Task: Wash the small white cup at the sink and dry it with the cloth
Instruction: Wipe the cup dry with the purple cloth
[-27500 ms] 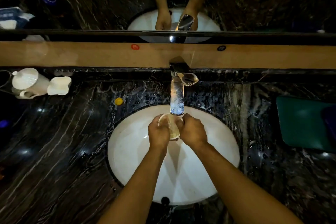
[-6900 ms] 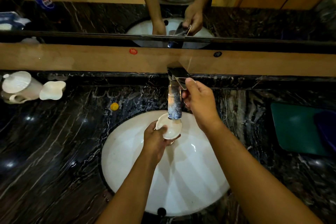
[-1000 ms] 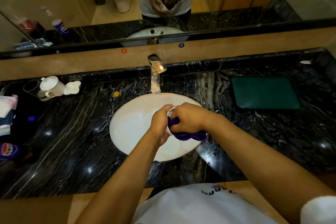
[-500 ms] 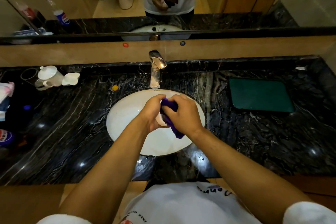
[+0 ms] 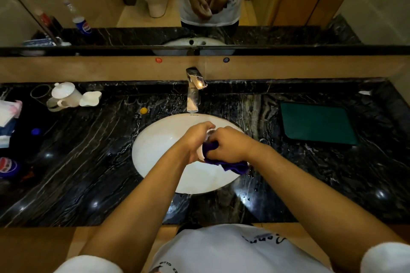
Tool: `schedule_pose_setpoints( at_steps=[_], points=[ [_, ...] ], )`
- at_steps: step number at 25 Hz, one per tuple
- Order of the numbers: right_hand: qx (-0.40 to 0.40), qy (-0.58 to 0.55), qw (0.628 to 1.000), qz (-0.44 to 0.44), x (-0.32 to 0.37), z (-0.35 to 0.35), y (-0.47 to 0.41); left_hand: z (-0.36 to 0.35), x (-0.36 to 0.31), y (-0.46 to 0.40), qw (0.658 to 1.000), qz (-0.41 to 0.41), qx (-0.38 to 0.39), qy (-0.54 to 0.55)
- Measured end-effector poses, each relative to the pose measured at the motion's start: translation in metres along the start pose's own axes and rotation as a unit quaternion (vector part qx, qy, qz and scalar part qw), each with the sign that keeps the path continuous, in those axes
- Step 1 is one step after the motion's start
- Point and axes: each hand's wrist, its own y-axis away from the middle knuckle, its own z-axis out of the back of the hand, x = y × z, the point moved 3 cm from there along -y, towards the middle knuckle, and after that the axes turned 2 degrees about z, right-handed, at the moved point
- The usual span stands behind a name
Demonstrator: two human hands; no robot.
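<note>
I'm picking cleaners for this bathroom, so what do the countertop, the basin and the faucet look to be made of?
Countertop: probably polished black marble or similar stone, given the white veining and mirror-like light spots.
Basin: likely glazed white ceramic; smooth, glossy, uniform.
Faucet: metal, apparently chrome-plated, judging by its bright reflections.

Both bare forearms come up from the bottom corners and angle inward so the hands meet in the middle, wrists pretty much level with each other. The left hand (image 5: 196, 143) is curled shut around the small white ceramic cup (image 5: 202, 153), knuckles up, thumb side toward the other hand. The right hand (image 5: 228, 145) is closed too, fingers bunched over a dark purple cloth (image 5: 233, 165) and pressing it against the cup, with its thumb tucked in by the rim. Short white sleeves show at both shoulders.
</note>
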Motion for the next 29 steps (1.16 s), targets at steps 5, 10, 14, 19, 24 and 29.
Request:
schedule_pose_setpoints(
  at_steps=[5,10,14,19,24,29],
  points=[
    [-0.235,0.197,0.951,-0.036,0.006,-0.020,0.013,0.005,-0.004,-0.001,0.996,0.038,0.043,0.074],
    [-0.450,-0.338,0.814,-0.144,-0.022,-0.017,0.013,0.029,-0.008,0.004,0.972,-0.016,0.121,0.199],
    [-0.314,-0.754,0.547,-0.183,-0.033,-0.018,0.001,0.035,-0.014,0.006,0.964,-0.096,0.088,0.232],
    [-0.205,-0.791,0.572,-0.068,-0.017,-0.006,-0.004,0.015,-0.013,0.010,0.979,-0.157,-0.040,0.126],
    [-0.358,-0.670,0.645,-0.082,0.003,-0.017,-0.004,-0.018,-0.007,0.021,0.935,-0.199,-0.118,0.268],
    [-0.398,-0.580,0.692,-0.164,-0.003,-0.014,0.004,-0.007,-0.013,0.022,0.957,-0.250,-0.129,0.073]
  ],
)
